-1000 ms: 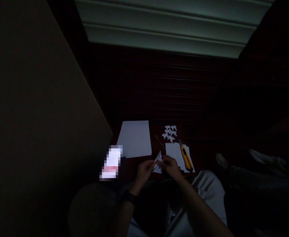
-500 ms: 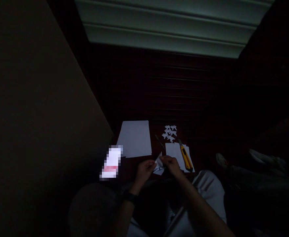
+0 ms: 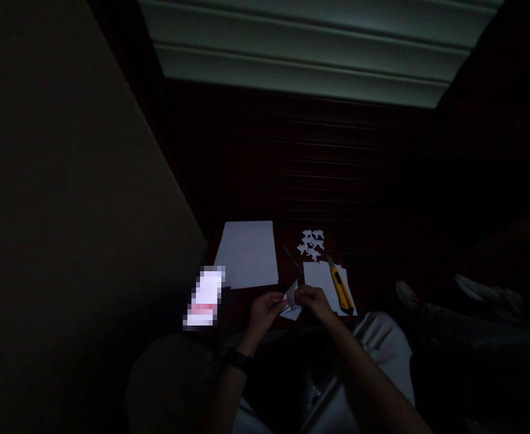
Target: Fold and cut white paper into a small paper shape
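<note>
In dim light, both of my hands pinch a small folded piece of white paper just above the near edge of a dark table. My left hand, with a dark watch on its wrist, grips the paper's left side. My right hand grips its right side, fingers curled. A yellow utility knife lies on a small stack of white paper just right of my hands. Several small folded paper shapes sit farther back.
A larger stack of white sheets lies at the table's left. A lit phone screen glows left of my hands. A thin pen-like object rests between the stacks. Another person's shoes show at the right. A wall panel rises on the left.
The folded paper has been turned and worked between my fingers; its pointed tip dropped lower, then rose slightly again. My hands stayed in the same spot.
</note>
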A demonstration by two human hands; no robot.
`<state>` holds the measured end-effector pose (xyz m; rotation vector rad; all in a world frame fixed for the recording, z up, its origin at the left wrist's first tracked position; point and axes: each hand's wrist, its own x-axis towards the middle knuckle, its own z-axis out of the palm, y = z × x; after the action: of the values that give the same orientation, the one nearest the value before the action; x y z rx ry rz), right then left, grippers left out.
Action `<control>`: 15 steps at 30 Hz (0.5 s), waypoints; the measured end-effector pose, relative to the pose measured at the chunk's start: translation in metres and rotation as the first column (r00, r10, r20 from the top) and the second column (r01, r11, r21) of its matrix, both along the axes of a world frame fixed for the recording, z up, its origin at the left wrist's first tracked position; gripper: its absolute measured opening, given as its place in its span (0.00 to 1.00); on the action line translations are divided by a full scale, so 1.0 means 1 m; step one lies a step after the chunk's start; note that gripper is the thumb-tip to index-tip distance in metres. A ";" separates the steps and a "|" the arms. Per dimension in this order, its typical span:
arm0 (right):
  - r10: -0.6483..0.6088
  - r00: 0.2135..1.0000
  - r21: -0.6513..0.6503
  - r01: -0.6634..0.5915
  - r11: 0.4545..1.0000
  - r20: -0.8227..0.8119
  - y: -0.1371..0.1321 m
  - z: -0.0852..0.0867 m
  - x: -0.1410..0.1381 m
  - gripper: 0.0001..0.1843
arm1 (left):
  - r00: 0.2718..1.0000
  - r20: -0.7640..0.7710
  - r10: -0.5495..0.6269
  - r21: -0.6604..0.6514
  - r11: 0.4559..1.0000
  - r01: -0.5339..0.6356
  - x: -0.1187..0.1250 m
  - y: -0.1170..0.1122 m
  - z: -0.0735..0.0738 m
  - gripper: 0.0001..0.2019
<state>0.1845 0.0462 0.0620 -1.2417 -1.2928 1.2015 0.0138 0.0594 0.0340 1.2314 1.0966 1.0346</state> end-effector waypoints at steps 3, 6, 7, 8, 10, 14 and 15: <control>0.034 0.999 -0.034 -0.034 0.999 0.006 0.002 -0.003 0.001 0.09 | 1.000 0.005 -0.015 -0.021 1.000 0.015 -0.002 0.001 0.003 0.16; 0.029 1.000 -0.043 -0.028 0.999 0.012 0.004 -0.007 0.001 0.10 | 0.999 -0.003 -0.032 -0.044 0.999 0.032 -0.004 0.001 0.003 0.16; 0.030 0.999 -0.044 -0.029 0.999 0.013 0.005 -0.008 0.001 0.10 | 0.999 -0.002 -0.034 -0.040 0.999 0.034 -0.004 0.002 0.003 0.16; 0.034 0.999 -0.046 -0.033 0.998 0.009 0.005 -0.009 0.000 0.10 | 0.999 -0.002 -0.038 -0.031 0.999 0.038 -0.004 0.002 0.001 0.15; 0.036 0.999 -0.042 -0.036 0.998 -0.005 0.006 -0.010 -0.003 0.10 | 0.999 -0.008 -0.035 -0.011 0.999 0.035 -0.003 0.002 -0.002 0.14; -0.017 1.000 -0.016 0.017 1.000 0.022 0.006 -0.013 -0.010 0.10 | 0.999 -0.042 -0.021 -0.008 1.000 0.021 -0.001 0.002 -0.003 0.14; -0.041 0.998 -0.012 0.041 0.999 0.039 0.006 -0.015 -0.012 0.10 | 0.998 -0.050 -0.027 -0.003 1.000 0.027 -0.002 0.001 -0.001 0.14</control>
<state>0.1727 0.0522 0.0475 -1.3005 -1.2835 1.1632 0.0123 0.0609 0.0326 1.2731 1.1166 0.9868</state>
